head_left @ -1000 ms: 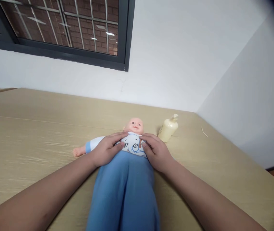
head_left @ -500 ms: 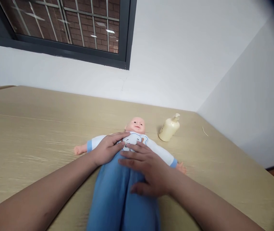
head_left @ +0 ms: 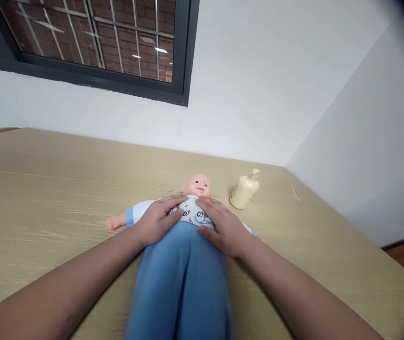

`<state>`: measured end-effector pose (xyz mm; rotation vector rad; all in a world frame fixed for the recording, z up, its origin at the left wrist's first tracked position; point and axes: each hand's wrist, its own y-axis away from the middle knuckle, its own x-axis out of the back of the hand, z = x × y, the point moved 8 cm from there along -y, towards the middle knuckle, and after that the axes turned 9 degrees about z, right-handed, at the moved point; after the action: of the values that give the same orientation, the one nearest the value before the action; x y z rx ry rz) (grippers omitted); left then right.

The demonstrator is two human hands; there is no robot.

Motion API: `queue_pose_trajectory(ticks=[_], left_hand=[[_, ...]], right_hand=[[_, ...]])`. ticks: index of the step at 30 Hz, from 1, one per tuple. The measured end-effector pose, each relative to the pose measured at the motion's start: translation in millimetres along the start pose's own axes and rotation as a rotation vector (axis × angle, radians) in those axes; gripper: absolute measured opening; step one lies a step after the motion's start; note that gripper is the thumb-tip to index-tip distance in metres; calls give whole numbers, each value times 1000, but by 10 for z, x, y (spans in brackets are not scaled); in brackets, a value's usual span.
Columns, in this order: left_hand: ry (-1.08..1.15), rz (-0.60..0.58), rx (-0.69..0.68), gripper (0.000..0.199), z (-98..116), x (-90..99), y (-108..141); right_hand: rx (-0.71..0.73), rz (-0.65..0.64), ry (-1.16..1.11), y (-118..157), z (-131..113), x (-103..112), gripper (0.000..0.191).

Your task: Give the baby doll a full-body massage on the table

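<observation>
Evidently both hands lie flat on the doll (head_left: 185, 248), which is stretched out on its back on the table (head_left: 56, 193), head (head_left: 197, 185) towards the wall (head_left: 254, 99) and legs towards the viewer. The left hand (head_left: 159, 218) is open, fingers extended together over one side of the white shirt (head_left: 192, 207), thumb spread inward. The right hand (head_left: 226, 228) rests likewise on the other side, its thumb low beside the waist of the blue trousers (head_left: 180, 283). Neither hand grips anything; how hard they press, I cannot tell. Between them shows the shirt's printed cartoon. One doll arm reaches out past the left hand; the other is mostly hidden behind the right. A cream pump bottle (head_left: 244, 192) stands near the doll's head.
</observation>
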<state>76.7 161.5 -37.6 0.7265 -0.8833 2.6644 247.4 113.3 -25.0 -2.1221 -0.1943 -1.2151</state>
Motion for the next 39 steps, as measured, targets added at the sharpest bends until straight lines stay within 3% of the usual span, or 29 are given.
queue_pose_trajectory(ticks=[3, 6, 7, 9, 11, 13, 19, 24, 30, 36, 39], left_hand=[[-58, 111, -64, 38, 126, 131, 28], [-60, 209, -289, 32, 538, 244, 148], [-16, 183, -376, 35, 714, 226, 210], [152, 17, -518, 39, 1056, 101, 352], [231, -163, -557, 34, 1282, -66, 461], [221, -297, -544, 35, 1374, -215, 518], [26, -341, -465, 55, 1130, -274, 428], [-139, -276, -361, 57, 682, -163, 233], [-137, -195, -192, 56, 174, -55, 32], [-102, -137, -138, 57, 94, -1, 3], [-85, -117, -131, 53, 110, 10, 1]], right_hand=[[-41, 86, -9, 23, 36, 23, 59], [-73, 215, -49, 48, 127, 53, 47], [-86, 245, -62, 51, 165, 56, 43], [-115, 264, -84, 46, 234, 45, 38], [-148, 256, -99, 30, 285, 33, 36], [-178, 255, -105, 16, 314, 39, 35], [-205, 237, -104, 7, 294, 41, 35], [-199, 259, -100, 2, 237, 74, 34], [-230, 232, -41, -3, 143, 98, 32], [-203, 219, -12, -11, 109, 92, 32], [-131, 280, -14, 10, -14, 176, 33]])
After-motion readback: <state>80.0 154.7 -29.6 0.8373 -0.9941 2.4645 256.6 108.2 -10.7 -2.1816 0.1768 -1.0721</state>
